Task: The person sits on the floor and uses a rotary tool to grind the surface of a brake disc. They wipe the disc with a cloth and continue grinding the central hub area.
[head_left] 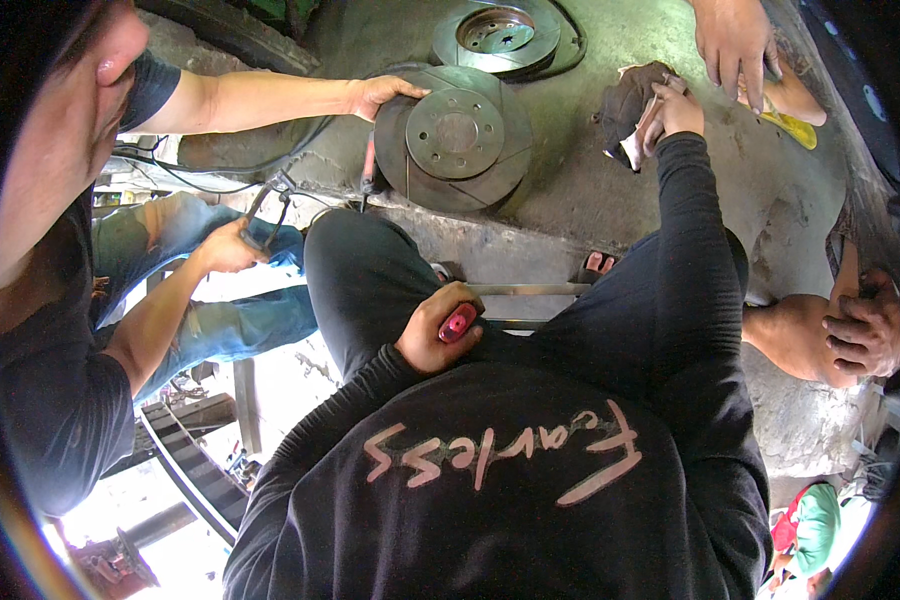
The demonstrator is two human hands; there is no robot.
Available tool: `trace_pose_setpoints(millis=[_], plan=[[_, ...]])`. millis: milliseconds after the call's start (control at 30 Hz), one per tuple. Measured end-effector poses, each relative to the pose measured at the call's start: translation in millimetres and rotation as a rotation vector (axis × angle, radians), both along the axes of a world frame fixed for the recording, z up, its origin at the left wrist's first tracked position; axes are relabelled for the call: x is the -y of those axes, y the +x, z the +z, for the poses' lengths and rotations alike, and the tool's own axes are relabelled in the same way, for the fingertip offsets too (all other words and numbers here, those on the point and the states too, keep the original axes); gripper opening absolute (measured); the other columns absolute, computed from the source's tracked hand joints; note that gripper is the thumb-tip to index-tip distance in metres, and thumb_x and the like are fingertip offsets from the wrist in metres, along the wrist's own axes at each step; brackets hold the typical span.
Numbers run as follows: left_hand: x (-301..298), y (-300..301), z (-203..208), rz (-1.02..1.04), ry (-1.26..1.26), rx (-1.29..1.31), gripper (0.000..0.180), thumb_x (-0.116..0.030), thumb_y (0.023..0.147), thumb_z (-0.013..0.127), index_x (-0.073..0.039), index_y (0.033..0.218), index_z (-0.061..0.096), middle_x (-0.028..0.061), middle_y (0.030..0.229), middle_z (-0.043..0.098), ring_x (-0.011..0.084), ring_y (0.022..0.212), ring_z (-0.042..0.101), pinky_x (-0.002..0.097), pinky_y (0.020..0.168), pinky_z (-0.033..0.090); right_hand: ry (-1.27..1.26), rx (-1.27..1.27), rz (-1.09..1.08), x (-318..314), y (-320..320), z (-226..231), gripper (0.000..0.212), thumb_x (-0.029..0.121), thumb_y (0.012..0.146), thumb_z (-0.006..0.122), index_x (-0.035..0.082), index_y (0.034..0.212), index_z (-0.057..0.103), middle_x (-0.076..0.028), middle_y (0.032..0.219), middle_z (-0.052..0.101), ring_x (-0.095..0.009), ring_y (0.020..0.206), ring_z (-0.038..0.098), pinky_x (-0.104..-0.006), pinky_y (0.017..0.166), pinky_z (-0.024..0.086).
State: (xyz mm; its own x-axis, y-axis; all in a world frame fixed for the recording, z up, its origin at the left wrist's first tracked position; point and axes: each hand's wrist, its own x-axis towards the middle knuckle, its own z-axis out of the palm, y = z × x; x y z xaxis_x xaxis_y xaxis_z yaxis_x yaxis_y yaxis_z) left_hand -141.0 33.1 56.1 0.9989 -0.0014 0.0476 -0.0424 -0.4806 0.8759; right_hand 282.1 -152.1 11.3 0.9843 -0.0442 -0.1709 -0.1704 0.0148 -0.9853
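Note:
My left hand (pixel 435 335) is closed around a red-and-black tool handle (pixel 458 323) low in front of my body. The handle's end faces up; the rest of the tool is hard to make out. Out to the right, my right hand (pixel 673 108) grips a crumpled dark rag (pixel 630 105) with pale patches against the concrete floor. Ahead of my knees lies a grey brake disc (pixel 455 137) with bolt holes around its hub. A co-worker's hand (pixel 382 95) rests on the disc's left edge.
A second brake disc (pixel 495 38) lies beyond the first. The co-worker's other hand (pixel 232 245) holds a dark tool among black cables (pixel 210 172). At right are another person's hand (pixel 735 45), a yellow object (pixel 795 130) by a foot, and a hand (pixel 865 325) over a knee.

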Motion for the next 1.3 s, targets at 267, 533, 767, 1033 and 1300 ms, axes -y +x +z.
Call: trace_pose_setpoints(millis=[267,533,767,1033,1300], plan=[[1,3,0,-0.003,-0.031,0.025,0.03,-0.004,0.077,0.07,-0.001,0.103,0.056,0.0147,0.097,0.058,0.0325,0.091,0.058,0.0373,0.083,0.047,0.097,-0.157,-0.007,3,0,6,0.023,0.016,0.08,0.072,0.002,0.095,0.063,-0.009,0.073,0.063,-0.018,0.052,0.055,-0.0345,0.05,0.045],[-1,3,0,-0.012,-0.029,0.011,0.031,-0.004,0.077,0.07,-0.001,0.104,0.057,0.0146,0.097,0.058,0.0322,0.091,0.058,0.0372,0.083,0.046,0.156,-0.126,-0.02,0,7,-9,0.026,0.016,0.079,0.073,0.002,0.099,0.064,-0.009,0.072,0.063,-0.019,0.053,0.056,-0.0354,0.05,0.045],[-1,5,-3,-0.011,-0.043,0.019,0.032,-0.002,0.075,0.071,0.0,0.103,0.056,0.0142,0.098,0.058,0.032,0.092,0.059,0.0377,0.084,0.047,0.069,-0.015,0.008,4,5,-2,0.032,0.013,0.08,0.073,0.0,0.107,0.063,-0.009,0.079,0.064,-0.017,0.063,0.059,-0.0323,0.054,0.046],[-1,2,-1,-0.011,-0.035,0.017,0.034,0.0,0.075,0.071,-0.001,0.104,0.055,0.0143,0.098,0.058,0.0315,0.093,0.059,0.0377,0.085,0.047,-0.006,-0.024,0.008,-2,0,-1,0.033,0.014,0.079,0.073,-0.003,0.105,0.065,-0.009,0.085,0.065,-0.017,0.07,0.059,-0.0327,0.064,0.047],[-4,6,1,-0.038,-0.005,0.011,0.034,0.0,0.076,0.071,-0.001,0.105,0.055,0.0144,0.1,0.058,0.0313,0.095,0.059,0.0375,0.086,0.046,0.022,0.049,-0.006,-7,-6,3,0.033,0.013,0.078,0.073,-0.003,0.106,0.065,-0.009,0.089,0.067,-0.017,0.076,0.06,-0.0327,0.069,0.048]])
